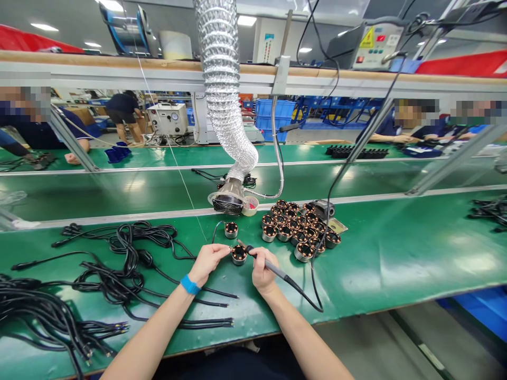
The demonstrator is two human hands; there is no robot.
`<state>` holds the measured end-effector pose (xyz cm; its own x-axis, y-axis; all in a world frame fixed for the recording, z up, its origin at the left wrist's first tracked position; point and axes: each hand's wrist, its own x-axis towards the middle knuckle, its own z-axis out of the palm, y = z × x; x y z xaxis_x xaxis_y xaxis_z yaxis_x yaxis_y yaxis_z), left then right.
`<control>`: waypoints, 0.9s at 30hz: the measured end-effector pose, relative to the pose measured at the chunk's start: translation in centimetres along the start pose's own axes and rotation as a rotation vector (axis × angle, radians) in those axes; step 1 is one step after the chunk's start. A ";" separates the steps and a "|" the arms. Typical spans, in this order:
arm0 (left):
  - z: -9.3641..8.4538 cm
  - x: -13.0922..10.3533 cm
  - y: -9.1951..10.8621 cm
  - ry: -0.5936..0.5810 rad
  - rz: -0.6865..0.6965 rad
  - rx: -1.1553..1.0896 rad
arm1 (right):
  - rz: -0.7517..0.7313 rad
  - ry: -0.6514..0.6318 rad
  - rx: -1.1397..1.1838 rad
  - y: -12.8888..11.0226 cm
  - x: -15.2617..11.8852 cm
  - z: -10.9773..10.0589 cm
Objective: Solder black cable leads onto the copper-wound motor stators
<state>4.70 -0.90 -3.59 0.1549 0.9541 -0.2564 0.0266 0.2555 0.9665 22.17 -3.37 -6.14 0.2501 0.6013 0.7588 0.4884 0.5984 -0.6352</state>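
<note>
My right hand (pixel 264 269) is closed around the grey handle of a soldering iron (pixel 275 270), whose tip points left over a motor stator (pixel 238 255) with copper windings. At that stator's left edge, my left hand (pixel 208 262) pinches with thumb and forefinger. A thin solder wire (pixel 180 171) runs from the overhead spool (pixel 129 31) down to this hand; its end between the fingertips is too small to make out. Just behind stands another stator (pixel 231 229), with a black cable beside it.
Several stators (pixel 293 224) stand grouped at the right, near a grey iron holder (pixel 324 209). Black cables (pixel 130 258) cover the bench's left side. A silver extraction duct (pixel 222 79) hangs ahead, its fan end (pixel 227 203) low over the bench. Other people sit across the line.
</note>
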 end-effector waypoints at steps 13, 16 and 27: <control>0.0 0.3 -0.3 -0.009 0.047 -0.005 | 0.011 0.005 -0.021 -0.6 0.7 -0.6; 0.3 0.7 -0.2 0.026 0.055 0.014 | 0.023 0.011 -0.033 -1.2 1.1 -1.6; 0.0 1.0 3.3 0.293 0.610 0.472 | -0.182 -0.001 -0.383 -0.3 -3.6 -11.4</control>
<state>4.95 0.85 -0.66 0.0139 0.9227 0.3854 0.4437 -0.3511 0.8245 30.65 -11.72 -7.04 0.1306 0.5046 0.8534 0.8001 0.4546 -0.3913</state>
